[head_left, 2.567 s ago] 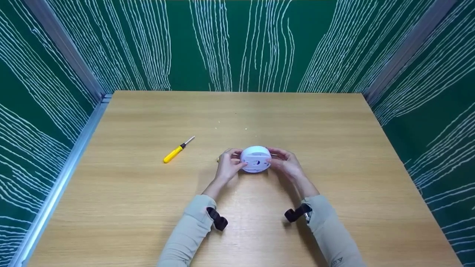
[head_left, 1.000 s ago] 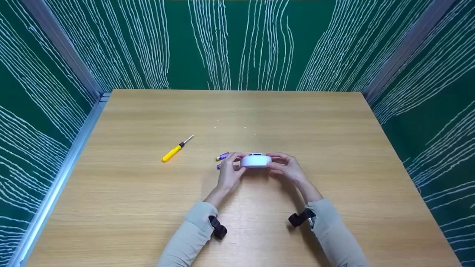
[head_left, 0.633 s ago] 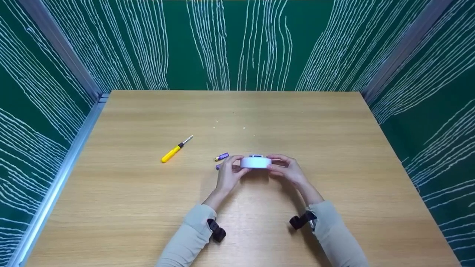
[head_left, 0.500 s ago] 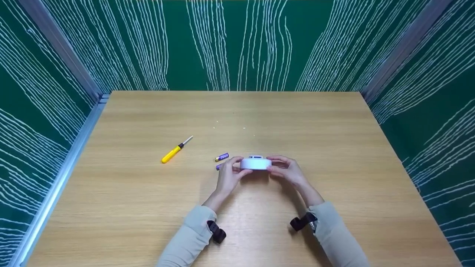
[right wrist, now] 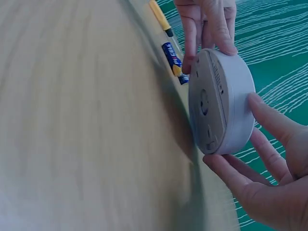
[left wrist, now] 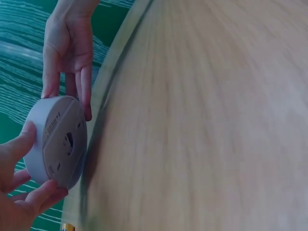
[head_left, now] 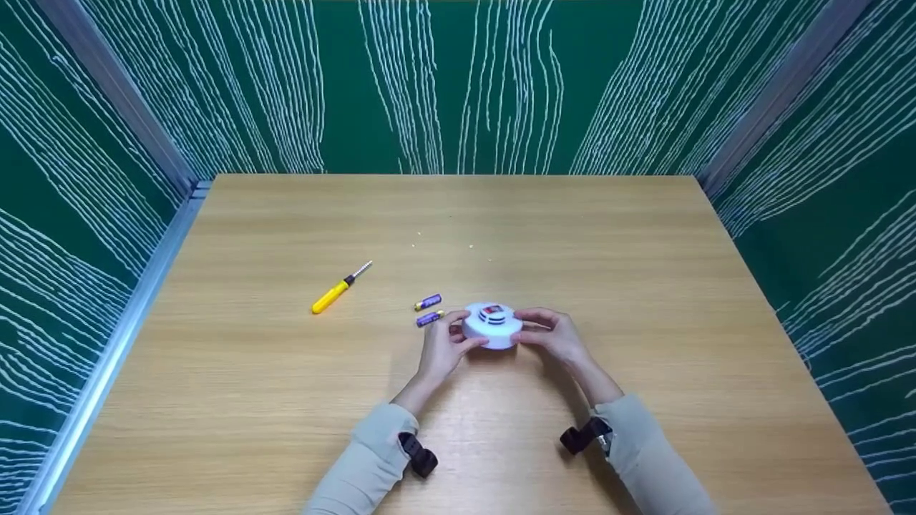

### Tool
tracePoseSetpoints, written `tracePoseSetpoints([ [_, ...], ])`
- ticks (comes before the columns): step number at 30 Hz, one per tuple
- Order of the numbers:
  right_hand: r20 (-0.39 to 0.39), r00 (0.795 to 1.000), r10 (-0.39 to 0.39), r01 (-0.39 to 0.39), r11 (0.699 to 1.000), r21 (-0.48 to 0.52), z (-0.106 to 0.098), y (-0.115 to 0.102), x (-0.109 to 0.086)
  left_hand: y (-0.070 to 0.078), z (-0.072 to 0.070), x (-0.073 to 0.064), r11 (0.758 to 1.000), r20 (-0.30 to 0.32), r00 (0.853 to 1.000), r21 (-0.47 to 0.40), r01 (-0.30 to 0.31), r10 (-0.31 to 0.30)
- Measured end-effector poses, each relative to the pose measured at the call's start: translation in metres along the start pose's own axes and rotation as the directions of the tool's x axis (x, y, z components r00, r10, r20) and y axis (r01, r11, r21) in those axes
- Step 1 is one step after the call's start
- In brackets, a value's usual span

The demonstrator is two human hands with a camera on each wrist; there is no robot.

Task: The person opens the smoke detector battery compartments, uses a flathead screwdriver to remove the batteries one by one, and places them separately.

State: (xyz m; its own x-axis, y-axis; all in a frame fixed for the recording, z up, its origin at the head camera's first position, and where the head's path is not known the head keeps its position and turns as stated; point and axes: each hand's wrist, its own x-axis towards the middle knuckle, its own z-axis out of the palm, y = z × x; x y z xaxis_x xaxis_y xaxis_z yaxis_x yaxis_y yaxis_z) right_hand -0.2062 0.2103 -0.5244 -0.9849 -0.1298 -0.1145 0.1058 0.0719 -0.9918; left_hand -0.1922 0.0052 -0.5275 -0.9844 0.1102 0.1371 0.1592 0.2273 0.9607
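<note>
A round white smoke detector (head_left: pixel 492 337) is held between both hands above the table, its slotted dome and red label facing up in the head view. My left hand (head_left: pixel 440 352) grips its left rim between thumb and fingers. On the opposite rim, my right hand (head_left: pixel 562 339) pinches it the same way. Both wrist views show the underside of the smoke detector (left wrist: pixel 67 144), with a central hole and small slots. Two purple batteries, one farther back (head_left: pixel 429 302) and one nearer (head_left: pixel 429 319), lie just left of the left hand.
A screwdriver (head_left: pixel 331 296) with a yellow handle lies on the wooden table (head_left: pixel 286 400), left of the batteries. Several tiny white bits are scattered behind the hands. Green walls (head_left: pixel 358 86) with white streaks stand around the table's back and sides.
The smoke detector has been turned over: its flat underside showed first, then its side, now its domed face. Both hands moved slightly toward the person, uncovering the batteries.
</note>
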Motion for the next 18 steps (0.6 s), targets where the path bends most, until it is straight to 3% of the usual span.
tracePoseSetpoints([
  [14,0.003,0.999,0.038,-0.038,0.998,0.056,0.003,0.008,0.005,-0.009,0.007,0.004,0.999,-0.045,0.998,0.006,0.045,-0.045],
  [18,0.021,1.0,-0.02,0.018,0.996,0.089,0.003,0.01,0.006,-0.012,0.009,0.007,0.997,-0.061,0.995,-0.039,0.07,-0.073],
])
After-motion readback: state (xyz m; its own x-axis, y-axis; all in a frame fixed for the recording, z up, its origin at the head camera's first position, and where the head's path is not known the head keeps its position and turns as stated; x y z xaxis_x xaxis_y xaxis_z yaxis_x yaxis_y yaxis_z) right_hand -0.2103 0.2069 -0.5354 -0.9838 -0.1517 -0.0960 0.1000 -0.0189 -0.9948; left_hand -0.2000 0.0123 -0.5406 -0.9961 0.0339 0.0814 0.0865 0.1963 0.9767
